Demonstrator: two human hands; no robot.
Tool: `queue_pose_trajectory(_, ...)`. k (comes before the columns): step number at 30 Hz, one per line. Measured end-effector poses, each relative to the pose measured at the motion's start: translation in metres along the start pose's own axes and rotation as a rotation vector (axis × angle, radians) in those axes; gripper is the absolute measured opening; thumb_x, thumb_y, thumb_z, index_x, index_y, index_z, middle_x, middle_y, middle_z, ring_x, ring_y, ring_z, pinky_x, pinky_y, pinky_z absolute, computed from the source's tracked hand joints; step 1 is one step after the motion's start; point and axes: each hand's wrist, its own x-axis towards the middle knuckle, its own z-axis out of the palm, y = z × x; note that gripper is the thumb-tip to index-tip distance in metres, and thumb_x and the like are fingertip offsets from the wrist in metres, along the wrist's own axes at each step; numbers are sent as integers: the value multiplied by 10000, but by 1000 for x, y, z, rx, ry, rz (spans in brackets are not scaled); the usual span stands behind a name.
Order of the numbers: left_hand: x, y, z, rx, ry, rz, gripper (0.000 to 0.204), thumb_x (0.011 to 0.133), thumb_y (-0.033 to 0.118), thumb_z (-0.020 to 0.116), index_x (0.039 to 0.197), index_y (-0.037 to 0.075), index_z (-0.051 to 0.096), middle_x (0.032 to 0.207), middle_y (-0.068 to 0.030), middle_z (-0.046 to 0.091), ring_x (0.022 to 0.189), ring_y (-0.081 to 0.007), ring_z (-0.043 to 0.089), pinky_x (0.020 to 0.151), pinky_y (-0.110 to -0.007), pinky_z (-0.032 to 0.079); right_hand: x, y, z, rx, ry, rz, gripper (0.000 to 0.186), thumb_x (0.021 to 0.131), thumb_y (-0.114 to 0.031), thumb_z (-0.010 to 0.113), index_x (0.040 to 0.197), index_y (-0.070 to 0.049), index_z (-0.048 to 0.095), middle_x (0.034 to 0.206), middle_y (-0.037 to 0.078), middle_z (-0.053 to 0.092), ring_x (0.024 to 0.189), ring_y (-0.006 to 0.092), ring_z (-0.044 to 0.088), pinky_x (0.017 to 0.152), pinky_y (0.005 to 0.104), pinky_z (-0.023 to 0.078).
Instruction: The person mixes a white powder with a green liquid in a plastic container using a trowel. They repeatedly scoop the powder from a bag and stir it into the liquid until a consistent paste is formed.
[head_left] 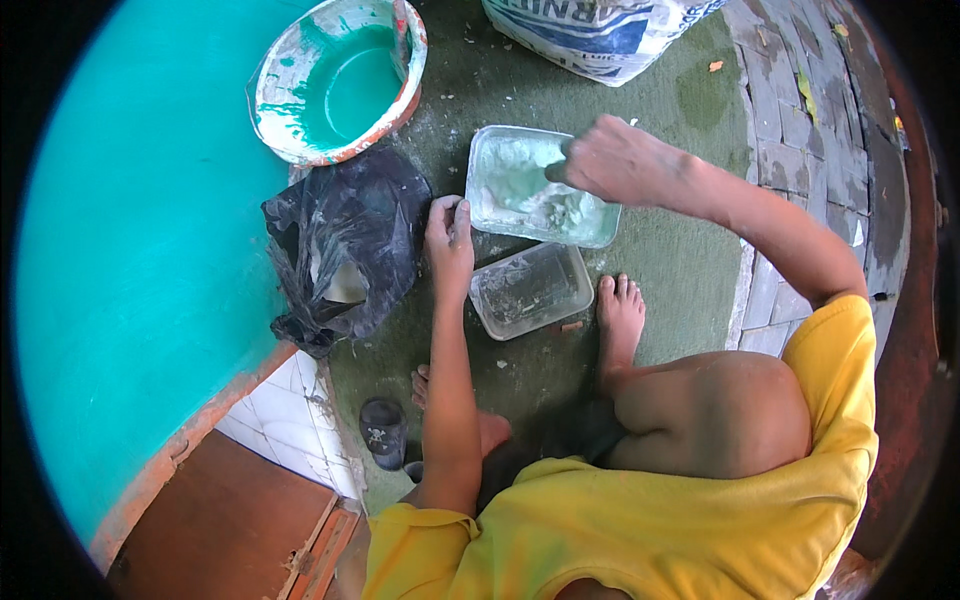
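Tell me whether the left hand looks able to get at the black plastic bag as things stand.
Probably yes: the left hand is just to the right of the black plastic bag, and nothing visible stands between them to block a short sideways reach.

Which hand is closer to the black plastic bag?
Left. The left hand is just beyond the right edge of the black plastic bag; the right hand is farther right, over the rectangular plastic tub.
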Motion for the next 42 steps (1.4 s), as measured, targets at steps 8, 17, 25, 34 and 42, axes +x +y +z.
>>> queue_pose_trajectory(8, 0, 12, -5, 186, -69, -105, 250, 961, 248, 446, 1028, 14, 505, 818, -48, 533, 728, -115, 539, 663, -261, 447, 22, 22, 13, 3, -14, 7, 86, 753, -69, 573, 695, -64, 636, 667, 108, 638, 658, 248, 663, 531, 349, 507)
queue_pose_trajectory(17, 1, 13, -1, -216, -132, -307, 295, 973, 250, 397, 1149, 15, 379, 968, -152, 552, 803, -254, 646, 709, -341, 547, -41, 17, 30, 93, -152, 313, 56, 765, -32, 556, 733, -7, 594, 685, 157, 616, 640, 315, 635, 549, 408, 502)
queue_pose_trajectory(25, 3, 0, 0, -161, -119, -257, 266, 975, 227, 394, 1129, 10, 390, 1000, -145, 543, 865, -228, 626, 732, -335, 550, -63, 0, 38, 293, -250, 534, 116, 774, -31, 544, 688, 24, 598, 655, 201, 598, 620, 328, 631, 555, 405, 508)
queue_pose_trajectory(34, 0, 8, 0, -202, -126, -292, 260, 968, 229, 413, 1128, 25, 403, 998, -129, 534, 864, -204, 611, 743, -329, 540, -68, -39, 26, 939, -386, 930, 325, 928, -223, 511, 833, 73, 606, 507, 116, 515, 391, 206, 521, 383, 341, 411)
queue_pose_trajectory(42, 2, 6, 0, -260, -105, -253, 211, 954, 188, 454, 1056, 5, 432, 925, -150, 567, 812, -204, 624, 629, -333, 580, -67, -58, 29, 1382, -311, 1033, 370, 955, -273, 460, 806, 37, 596, 513, -5, 449, 376, 82, 433, 340, 255, 339)
